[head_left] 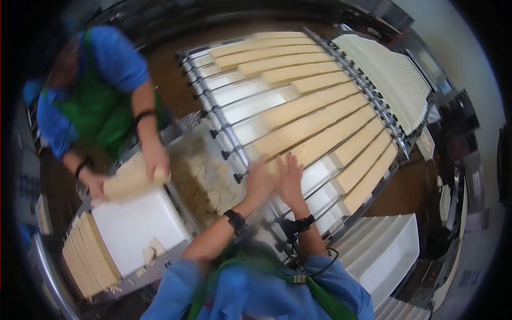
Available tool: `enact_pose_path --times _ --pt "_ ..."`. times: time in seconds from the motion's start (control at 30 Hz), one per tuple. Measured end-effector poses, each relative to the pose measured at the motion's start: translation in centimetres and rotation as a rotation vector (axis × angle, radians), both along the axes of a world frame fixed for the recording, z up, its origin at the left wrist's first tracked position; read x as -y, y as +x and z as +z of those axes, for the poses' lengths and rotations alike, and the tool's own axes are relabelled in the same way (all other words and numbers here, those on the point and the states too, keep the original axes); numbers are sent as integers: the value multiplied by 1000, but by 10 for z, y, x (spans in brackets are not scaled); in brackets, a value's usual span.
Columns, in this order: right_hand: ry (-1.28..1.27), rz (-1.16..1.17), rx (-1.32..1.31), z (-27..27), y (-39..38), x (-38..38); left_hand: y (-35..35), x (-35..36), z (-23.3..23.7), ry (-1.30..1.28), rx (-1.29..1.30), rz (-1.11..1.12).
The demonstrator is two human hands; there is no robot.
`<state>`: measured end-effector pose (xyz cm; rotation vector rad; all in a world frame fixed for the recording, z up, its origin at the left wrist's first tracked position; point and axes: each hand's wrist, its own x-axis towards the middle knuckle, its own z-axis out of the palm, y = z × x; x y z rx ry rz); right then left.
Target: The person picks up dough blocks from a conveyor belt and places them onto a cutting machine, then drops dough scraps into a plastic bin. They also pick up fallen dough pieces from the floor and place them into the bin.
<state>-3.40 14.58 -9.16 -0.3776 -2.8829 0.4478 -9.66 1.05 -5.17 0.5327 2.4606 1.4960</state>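
Note:
Long pale-beige slabs (pixel 314 133) lie side by side on a white surface, with thin metal rods between their rows. My right hand (pixel 289 178) reaches to the near end of one row, its fingers spread apart and resting at the slab. Close beside it, my left hand (pixel 260 184) is at the near end of the same rows, beside the metal side rail (pixel 229 130). Motion smears its fingers, and I cannot tell whether they grip the slab end.
A bin of beige offcuts (pixel 205 178) stands left of my arms. Beyond it, a co-worker (pixel 101 101) holds a beige slab (pixel 136 181) over a white board (pixel 133 218). Thin slabs (pixel 90 256) stand stacked at the board's left. White trays (pixel 392 250) sit at lower right.

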Motion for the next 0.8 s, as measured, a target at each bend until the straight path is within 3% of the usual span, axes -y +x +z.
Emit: enact_pose_path --times 0.17,0.3,0.33,0.37,0.47,0.5,0.53,0.63,0.73,0.8 --pt "232 -7 33 -7 -4 -1 6 83 30 222 21 130" --pt "260 -11 -59 -2 -7 9 14 214 5 8 -185 218" --pt "293 -38 9 15 -21 29 17 250 -11 -51 -324 300" --pt "285 -10 -88 21 -36 52 26 286 -29 -60 -275 415" --pt "229 245 -206 39 -83 158 60 394 -53 -171 -324 901" --pt "109 433 -234 41 -99 199 72 430 -63 -189 -328 974" --pt "-7 607 -252 42 -111 240 83 465 -73 -326 -301 1202" --pt "-378 919 -47 50 -135 393 118 552 -92 -572 -79 1707" --pt "-438 1256 -77 25 -159 539 146 624 -103 -617 147 1825" --pt "-454 1336 -20 0 -174 626 158 662 -114 -602 138 1795"
